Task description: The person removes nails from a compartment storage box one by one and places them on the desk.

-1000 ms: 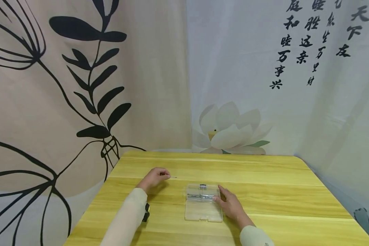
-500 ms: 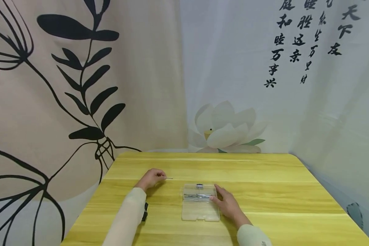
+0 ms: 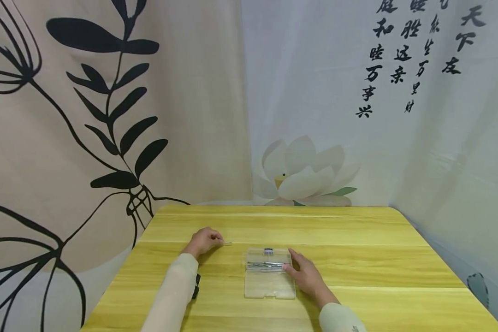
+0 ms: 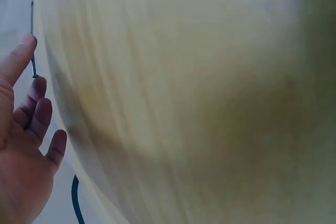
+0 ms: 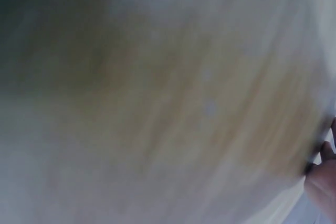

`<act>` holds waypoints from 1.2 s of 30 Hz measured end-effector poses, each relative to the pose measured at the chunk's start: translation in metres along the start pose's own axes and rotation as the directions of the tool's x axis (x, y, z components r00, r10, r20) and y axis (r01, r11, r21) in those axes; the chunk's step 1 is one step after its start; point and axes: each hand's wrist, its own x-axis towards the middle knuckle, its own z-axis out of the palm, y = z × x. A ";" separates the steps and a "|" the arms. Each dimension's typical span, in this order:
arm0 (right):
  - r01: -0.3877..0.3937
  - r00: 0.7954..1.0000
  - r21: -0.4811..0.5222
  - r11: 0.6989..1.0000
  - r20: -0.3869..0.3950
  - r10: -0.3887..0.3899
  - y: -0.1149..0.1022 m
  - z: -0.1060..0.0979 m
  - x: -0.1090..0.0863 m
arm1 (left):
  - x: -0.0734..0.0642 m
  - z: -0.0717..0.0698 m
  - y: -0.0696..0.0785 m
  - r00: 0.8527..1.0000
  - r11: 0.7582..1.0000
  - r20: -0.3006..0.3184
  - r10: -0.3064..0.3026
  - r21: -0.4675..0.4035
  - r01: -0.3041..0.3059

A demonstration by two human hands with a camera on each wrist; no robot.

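Left hand (image 3: 205, 241), per my feeds: thumb and finger pinching thin metal pin (image 4: 32, 19) above table (image 3: 357, 267). Right hand (image 3: 309, 276): touching right edge of open clear case (image 3: 269, 288); grip, I cannot tell. Slender metal pieces (image 3: 263, 265): inside case.

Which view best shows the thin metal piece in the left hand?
The left wrist view: both ends of the thin metal piece show, held in the left hand. The head view gives only a faint sliver beyond that hand; the right wrist view doesn't show it.
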 end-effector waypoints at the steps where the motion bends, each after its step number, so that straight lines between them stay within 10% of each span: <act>1: 0.003 1.000 0.001 1.000 -0.001 -0.003 0.000 0.000 0.000 | 0.001 0.001 -0.001 1.000 1.000 -0.002 0.006 0.022 -0.006; 16: 0.004 1.000 0.004 1.000 0.015 -0.004 -0.003 -0.003 -0.003 | -0.002 0.000 -0.003 1.000 0.996 0.004 0.016 0.091 -0.016; 36: 0.014 1.000 -0.010 1.000 0.020 -0.014 -0.005 -0.004 -0.003 | -0.012 -0.025 0.018 0.999 0.997 0.036 -0.018 -0.072 0.021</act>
